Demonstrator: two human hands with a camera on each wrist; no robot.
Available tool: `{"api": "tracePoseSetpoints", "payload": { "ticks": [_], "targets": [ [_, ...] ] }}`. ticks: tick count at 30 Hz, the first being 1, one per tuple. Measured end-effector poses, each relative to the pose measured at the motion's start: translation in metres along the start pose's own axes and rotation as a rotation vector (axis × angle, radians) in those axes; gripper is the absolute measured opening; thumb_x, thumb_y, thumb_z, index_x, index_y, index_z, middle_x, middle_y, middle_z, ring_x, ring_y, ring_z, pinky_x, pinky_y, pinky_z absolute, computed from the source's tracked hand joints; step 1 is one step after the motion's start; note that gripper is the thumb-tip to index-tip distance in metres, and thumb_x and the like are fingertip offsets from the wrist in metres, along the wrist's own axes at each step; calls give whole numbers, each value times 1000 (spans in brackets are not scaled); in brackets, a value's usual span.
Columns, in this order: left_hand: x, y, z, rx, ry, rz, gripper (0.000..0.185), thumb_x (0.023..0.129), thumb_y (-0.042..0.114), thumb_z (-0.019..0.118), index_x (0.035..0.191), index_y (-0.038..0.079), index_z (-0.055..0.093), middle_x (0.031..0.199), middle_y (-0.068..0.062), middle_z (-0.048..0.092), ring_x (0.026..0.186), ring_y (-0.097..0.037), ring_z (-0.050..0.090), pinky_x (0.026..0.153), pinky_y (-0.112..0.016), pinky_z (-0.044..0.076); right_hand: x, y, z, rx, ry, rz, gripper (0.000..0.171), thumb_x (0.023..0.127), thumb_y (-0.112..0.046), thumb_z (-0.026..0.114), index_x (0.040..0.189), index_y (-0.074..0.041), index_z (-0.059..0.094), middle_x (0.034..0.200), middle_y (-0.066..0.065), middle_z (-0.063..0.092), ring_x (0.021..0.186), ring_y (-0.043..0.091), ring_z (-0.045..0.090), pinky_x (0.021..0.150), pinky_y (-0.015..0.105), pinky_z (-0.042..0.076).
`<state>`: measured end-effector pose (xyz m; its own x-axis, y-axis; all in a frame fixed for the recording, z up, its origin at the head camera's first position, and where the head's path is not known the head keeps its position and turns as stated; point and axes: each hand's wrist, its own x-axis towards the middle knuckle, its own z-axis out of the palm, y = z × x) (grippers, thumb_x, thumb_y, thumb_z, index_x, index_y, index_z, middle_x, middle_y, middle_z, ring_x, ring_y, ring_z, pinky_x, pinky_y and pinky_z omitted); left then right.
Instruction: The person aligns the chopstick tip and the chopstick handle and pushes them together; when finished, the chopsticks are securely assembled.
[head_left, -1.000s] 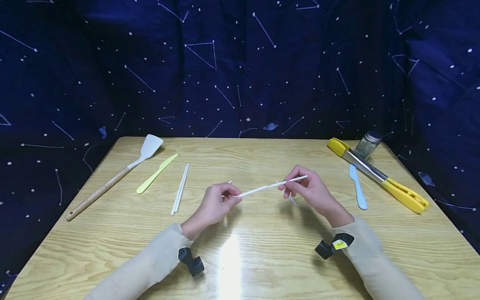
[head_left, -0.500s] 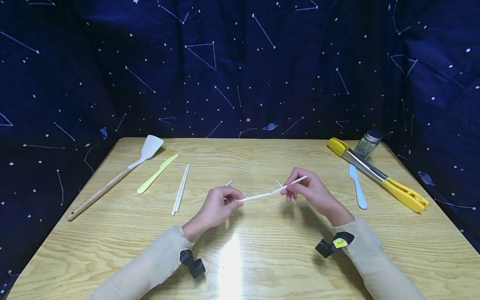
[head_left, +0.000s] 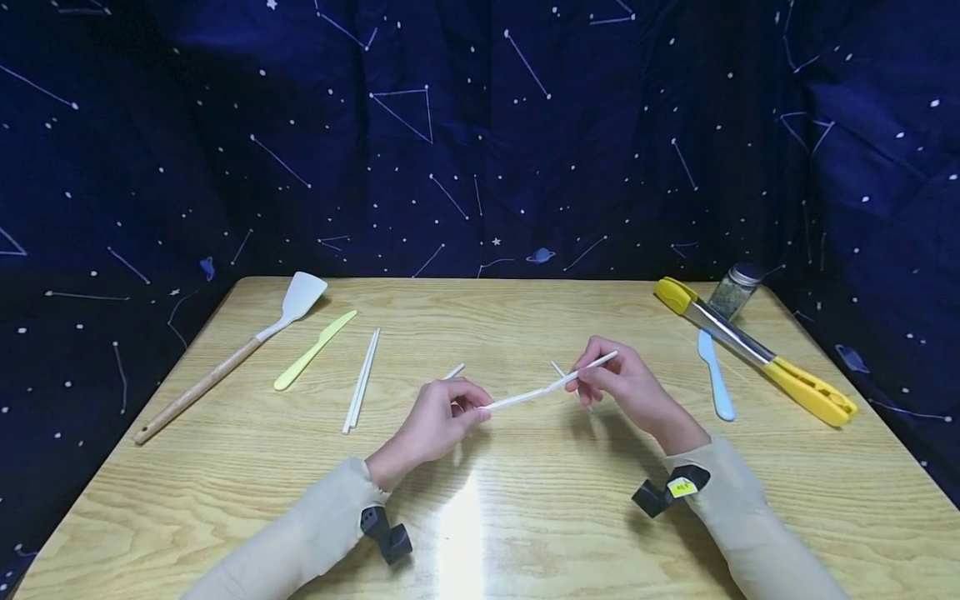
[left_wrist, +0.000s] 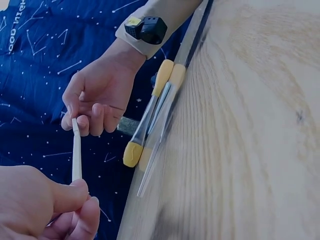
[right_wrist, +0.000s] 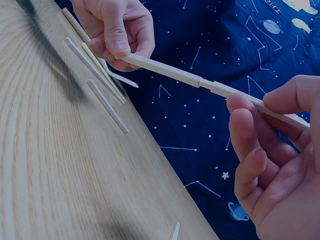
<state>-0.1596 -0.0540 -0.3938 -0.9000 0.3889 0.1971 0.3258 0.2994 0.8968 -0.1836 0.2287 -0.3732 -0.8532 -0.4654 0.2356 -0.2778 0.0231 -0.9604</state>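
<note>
I see left hand (head_left: 435, 421) fingers curled, pinching | right hand (head_left: 626, 387) raised, fingertips pinched, apparently | both forearms angled inward

Stick's ends (head_left: 551, 388) inside both fists

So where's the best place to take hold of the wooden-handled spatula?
Probably the wooden handle of the spatula, mid-length, coming from above: it lies flat and bare on the table, angled toward the near left edge, with room on both sides.
</note>
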Motion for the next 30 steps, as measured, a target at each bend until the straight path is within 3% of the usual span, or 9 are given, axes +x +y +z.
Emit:
{"api": "tracePoseSetpoints", "payload": {
  "ticks": [7,17,23,27,30],
  "targets": [
    [0,0,5,-131,-29,-76,10,83,-4,69,93,-6,69,77,-14,61,63,-9,51,51,-18,47,-1,2,-1,27,7,24,19,97,1,45,87,-12,55,80,-3,72,59,13,59,56,24,45],
    [1,-2,8,-162,-49,-96,9,84,-5,67,93,-8,68,76,-14,61,62,-10,52,50,-19,47,0,5,1,13,11,20,16,96,1,48,86,-9,56,80,-2,72,59,16,60,56,26,47],
    [2,-4,8,-174,-66,-131,10,85,-6,67,93,-10,67,74,-17,62,58,-11,51,50,-24,49,1,6,5,37,19,70,19,96,1,45,87,-11,56,80,-3,71,63,10,63,59,23,50],
    [1,-2,8,-179,-91,-117,10,85,-5,66,94,-10,66,75,-14,61,58,-10,51,51,-22,48,2,5,8,24,35,101,16,98,-2,43,90,-8,55,80,-1,68,65,10,62,62,23,50],
    [1,-2,8,-159,-138,-68,10,85,-3,67,94,-8,65,76,-10,61,62,-8,52,55,-19,45,5,5,11,25,58,123,12,100,-5,42,94,-3,52,80,0,66,65,11,59,63,24,50]
  ]
}}
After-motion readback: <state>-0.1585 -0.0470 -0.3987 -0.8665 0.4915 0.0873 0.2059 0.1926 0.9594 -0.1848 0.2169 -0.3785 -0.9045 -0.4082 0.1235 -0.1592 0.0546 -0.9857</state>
